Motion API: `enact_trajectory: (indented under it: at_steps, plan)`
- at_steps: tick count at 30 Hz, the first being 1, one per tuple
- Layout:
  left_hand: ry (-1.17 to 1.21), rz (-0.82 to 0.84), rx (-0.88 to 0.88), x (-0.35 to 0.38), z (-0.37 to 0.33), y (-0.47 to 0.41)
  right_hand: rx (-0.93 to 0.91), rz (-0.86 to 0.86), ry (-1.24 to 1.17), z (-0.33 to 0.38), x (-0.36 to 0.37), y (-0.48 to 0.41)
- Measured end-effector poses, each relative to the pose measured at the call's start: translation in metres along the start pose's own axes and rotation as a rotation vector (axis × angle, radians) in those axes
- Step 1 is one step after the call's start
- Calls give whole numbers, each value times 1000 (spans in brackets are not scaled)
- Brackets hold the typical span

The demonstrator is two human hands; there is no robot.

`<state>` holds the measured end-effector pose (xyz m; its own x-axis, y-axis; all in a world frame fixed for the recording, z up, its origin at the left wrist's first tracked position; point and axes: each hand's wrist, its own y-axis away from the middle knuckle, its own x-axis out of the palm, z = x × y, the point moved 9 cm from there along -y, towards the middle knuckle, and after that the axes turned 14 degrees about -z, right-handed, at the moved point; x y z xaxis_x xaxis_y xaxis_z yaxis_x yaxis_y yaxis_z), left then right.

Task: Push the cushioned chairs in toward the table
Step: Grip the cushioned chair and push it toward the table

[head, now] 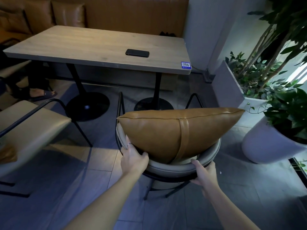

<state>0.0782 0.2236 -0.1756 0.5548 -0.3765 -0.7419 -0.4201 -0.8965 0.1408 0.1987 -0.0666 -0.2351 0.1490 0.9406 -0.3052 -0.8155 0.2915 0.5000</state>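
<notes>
A cushioned chair (171, 167) with a curved grey padded back and black metal frame stands in front of me, a little short of the wooden table (93, 45). A tan leather cushion (156, 133) leans against the inside of its back. My left hand (132, 157) grips the left side of the chair back, fingers over the rim. On the right side of the back, my right hand (203, 173) holds the rim too. A second grey chair (31, 128) stands at the left, pulled out from the table.
A black phone (137, 53) and a blue QR sticker (186, 65) are on the table. Two black round table bases (88, 106) stand underneath. White planters with plants (272, 146) crowd the right. A tan bench lines the far wall. A person's sandalled foot (42, 93) shows at left.
</notes>
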Motion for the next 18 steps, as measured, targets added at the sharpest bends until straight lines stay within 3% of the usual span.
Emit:
enact_trajectory:
  at_steps: [18]
  plan:
    - [4,18,20,-8,12,-47,-47,12,26,5,38,10]
